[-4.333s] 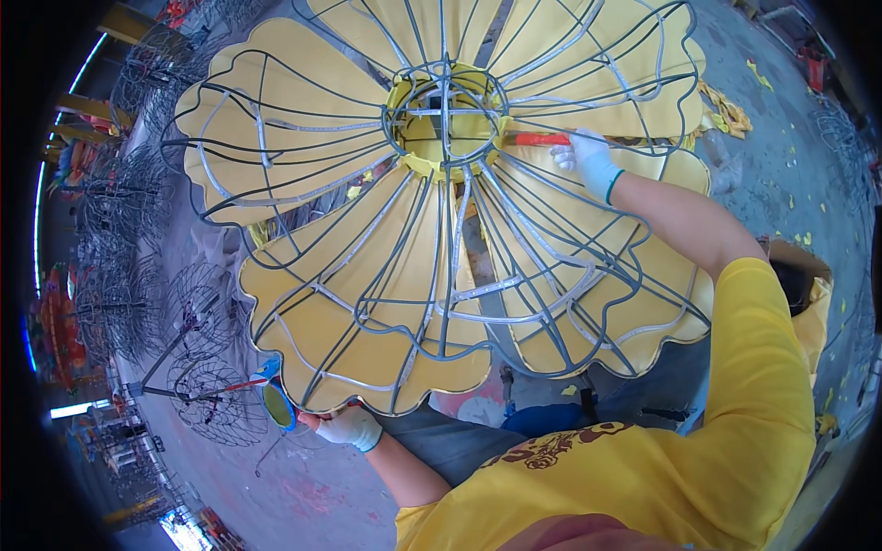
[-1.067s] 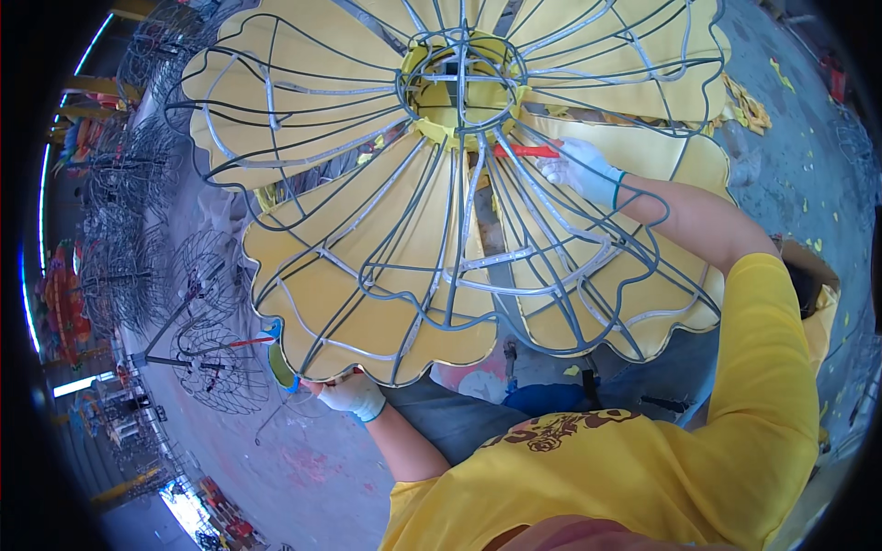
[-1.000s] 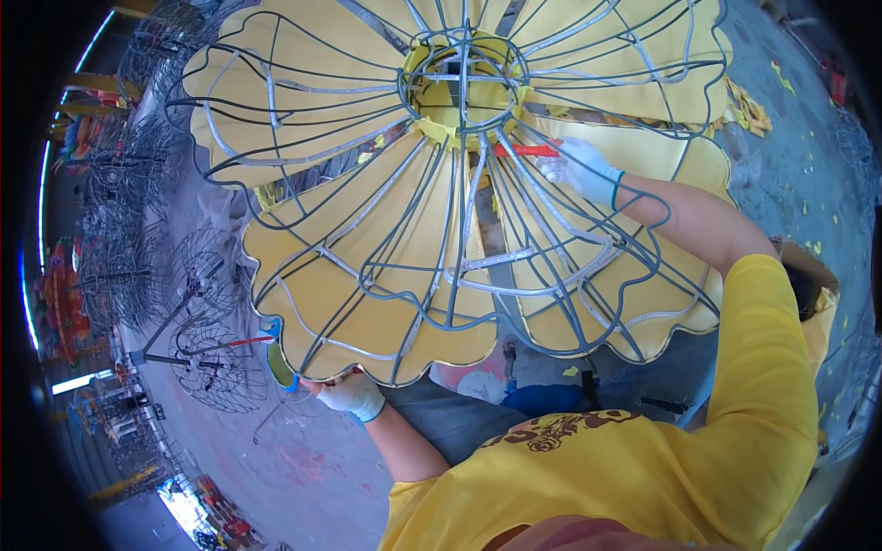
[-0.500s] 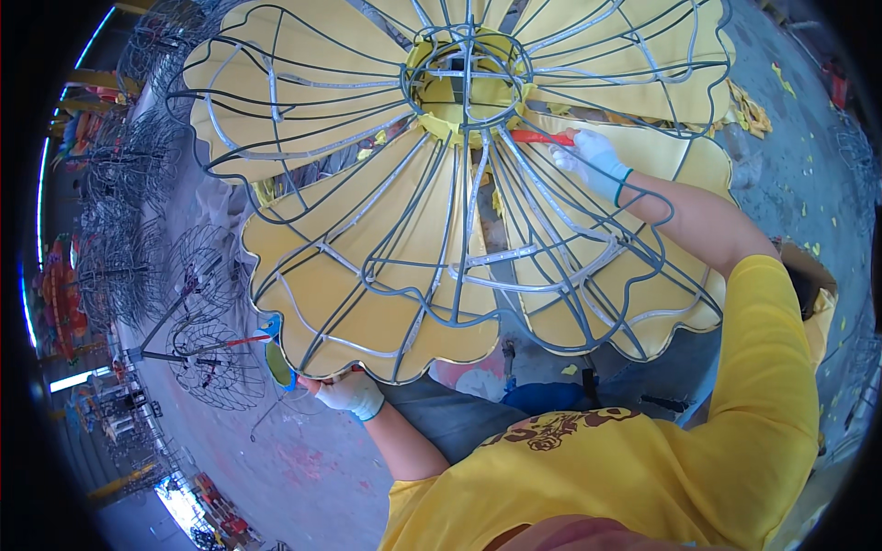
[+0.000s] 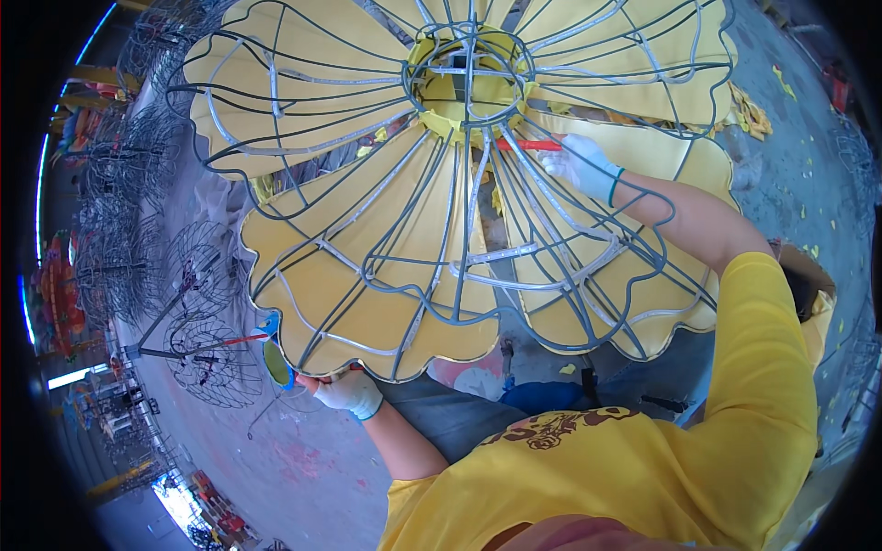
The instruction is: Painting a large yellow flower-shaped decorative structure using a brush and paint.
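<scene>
A large flower-shaped wire frame (image 5: 551,294) with pale yellow fabric petals (image 5: 395,266) fills the space before me. My right hand (image 5: 586,170), in a white glove, is closed on a red-handled tool (image 5: 525,144) among the wires beside the central yellow-wrapped ring (image 5: 470,78); the tool's working end is hard to make out. My left hand (image 5: 347,395), also gloved, grips a blue container (image 5: 277,365) with yellowish-green contents, below the lower left petal edge. A thin red stick (image 5: 243,339) points out left from the container. The fingertips of both hands are partly hidden.
Bare wire frames (image 5: 216,363) stand on the grey floor (image 5: 322,459) at left, with more stacked behind. Yellow scraps (image 5: 753,115) lie at the far right. A blue round object (image 5: 542,397) shows below the petals, and an open box (image 5: 813,294) is by my right elbow.
My right hand has shifted slightly left and down, and the red-handled tool has moved left with it, now lying more level. My left hand and the container stay nearly still.
</scene>
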Demonstrator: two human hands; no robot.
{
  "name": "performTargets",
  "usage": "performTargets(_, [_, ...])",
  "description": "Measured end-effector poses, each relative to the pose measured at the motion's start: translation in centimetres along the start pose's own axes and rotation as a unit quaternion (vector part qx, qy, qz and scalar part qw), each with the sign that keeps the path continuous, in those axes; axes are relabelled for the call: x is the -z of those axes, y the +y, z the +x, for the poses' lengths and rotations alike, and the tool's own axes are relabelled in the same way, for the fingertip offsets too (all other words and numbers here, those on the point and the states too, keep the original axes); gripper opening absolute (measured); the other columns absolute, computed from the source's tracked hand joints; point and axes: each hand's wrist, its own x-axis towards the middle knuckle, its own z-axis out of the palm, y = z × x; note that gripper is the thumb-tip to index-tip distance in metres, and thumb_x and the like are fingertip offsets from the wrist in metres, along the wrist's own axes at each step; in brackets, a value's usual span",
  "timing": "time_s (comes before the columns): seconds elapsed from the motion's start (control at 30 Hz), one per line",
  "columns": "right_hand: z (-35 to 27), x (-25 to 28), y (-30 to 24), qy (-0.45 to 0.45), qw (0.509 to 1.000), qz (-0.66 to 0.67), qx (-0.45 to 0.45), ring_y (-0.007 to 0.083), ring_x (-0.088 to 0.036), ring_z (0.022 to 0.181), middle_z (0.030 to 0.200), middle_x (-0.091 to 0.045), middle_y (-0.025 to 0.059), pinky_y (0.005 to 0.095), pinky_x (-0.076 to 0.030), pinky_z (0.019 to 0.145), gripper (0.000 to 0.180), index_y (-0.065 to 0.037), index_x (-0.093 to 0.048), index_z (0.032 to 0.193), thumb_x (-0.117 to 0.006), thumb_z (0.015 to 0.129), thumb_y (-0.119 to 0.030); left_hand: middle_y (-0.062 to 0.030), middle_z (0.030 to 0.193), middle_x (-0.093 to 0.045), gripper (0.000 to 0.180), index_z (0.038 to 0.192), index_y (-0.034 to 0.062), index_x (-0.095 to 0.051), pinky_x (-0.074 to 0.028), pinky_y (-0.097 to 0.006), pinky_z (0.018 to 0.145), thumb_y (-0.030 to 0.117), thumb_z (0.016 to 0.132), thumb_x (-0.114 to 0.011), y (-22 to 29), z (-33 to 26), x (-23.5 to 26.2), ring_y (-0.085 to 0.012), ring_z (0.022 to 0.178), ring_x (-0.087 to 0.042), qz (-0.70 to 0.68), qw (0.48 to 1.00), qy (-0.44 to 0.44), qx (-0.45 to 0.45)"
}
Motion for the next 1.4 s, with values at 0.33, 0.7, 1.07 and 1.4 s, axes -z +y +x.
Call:
performTargets(0.33, [-1.8,0.9,-1.6,0.095,0.987,-0.117,0.055,0.0149,-0.059,0.058,0.076,-0.06,0.0124,0.0238,-0.051,0.05,0.024,0.001,-0.051,0.098,-0.045,0.093,-0.022,0.0117,0.05,-0.039,0.028,0.078,0.0166,-0.054,-0.024,-0.019,0.038,0.04,0.091,-0.046,-0.5,1.1,1.0,-0.0026,0.039,-0.03,-0.014,0.998,0.055,-0.012])
performTargets(0.7, [-1.2,0.5,0.3,0.036,0.967,-0.229,0.109,0.0096,-0.053,0.059,0.081,-0.059,0.0091,0.0205,-0.046,0.047,0.027,-0.001,-0.051,0.101,-0.048,0.092,-0.027,0.0113,0.052,-0.042,0.028,0.078,0.0167,-0.054,-0.028,-0.018,0.038,0.039,0.092,-0.046,-0.7,0.9,0.7,-0.0025,0.04,-0.033,-0.018,0.998,0.055,-0.011])
performTargets(1.07, [-2.6,1.7,-0.5,0.043,0.986,-0.138,0.083,0.0119,-0.052,0.058,0.077,-0.057,0.0099,0.0227,-0.045,0.046,0.019,-0.004,-0.05,0.098,-0.05,0.091,-0.022,0.0093,0.055,-0.042,0.031,0.087,0.0153,-0.057,-0.028,-0.015,0.038,0.042,0.092,-0.042,-0.4,0.4,1.3,-0.002,0.043,-0.035,0.023,0.997,-0.076,-0.003])
performTargets(1.4, [0.0,0.0,-0.1,0.03,0.992,-0.094,0.076,0.0134,-0.052,0.052,0.073,-0.056,0.0103,0.0246,-0.045,0.042,0.016,-0.003,-0.05,0.095,-0.047,0.09,-0.018,0.0028,0.074,-0.053,0.036,0.109,0.0067,-0.054,-0.035,-0.017,0.048,0.034,0.095,-0.036,-0.9,1.0,2.8,-0.0045,0.055,-0.044,0.082,0.993,-0.064,-0.056])
